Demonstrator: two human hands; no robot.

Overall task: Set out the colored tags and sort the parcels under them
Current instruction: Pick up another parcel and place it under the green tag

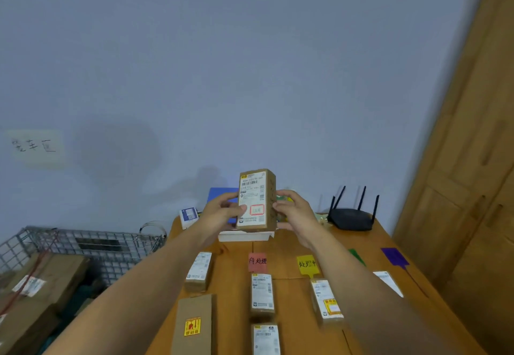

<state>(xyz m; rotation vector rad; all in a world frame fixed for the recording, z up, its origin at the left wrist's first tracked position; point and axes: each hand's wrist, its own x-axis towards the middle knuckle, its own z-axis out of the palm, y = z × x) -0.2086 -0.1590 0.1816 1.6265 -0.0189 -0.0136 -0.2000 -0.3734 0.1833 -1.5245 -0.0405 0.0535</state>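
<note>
A small brown parcel (257, 200) with a white shipping label and a red-framed stamp is held upright above the table's far end. My left hand (222, 211) grips its left side, my right hand (294, 212) its right side. On the wooden table (289, 290) lie a red tag (257, 262), a yellow tag (306, 265), a green tag (356, 256) partly behind my right arm, and a purple tag (395, 256). Two parcels (262, 293) lie in line under the red tag, one parcel (326, 300) under the yellow tag, another (388, 282) near the purple tag.
Two more parcels (199, 271) (192, 324) lie at the table's left. A black router (351, 217), a white tray (244, 235) and a blue box (222, 196) sit at the far end. A wire cage (83, 246) with cardboard boxes stands left; a wooden door (472, 160) is right.
</note>
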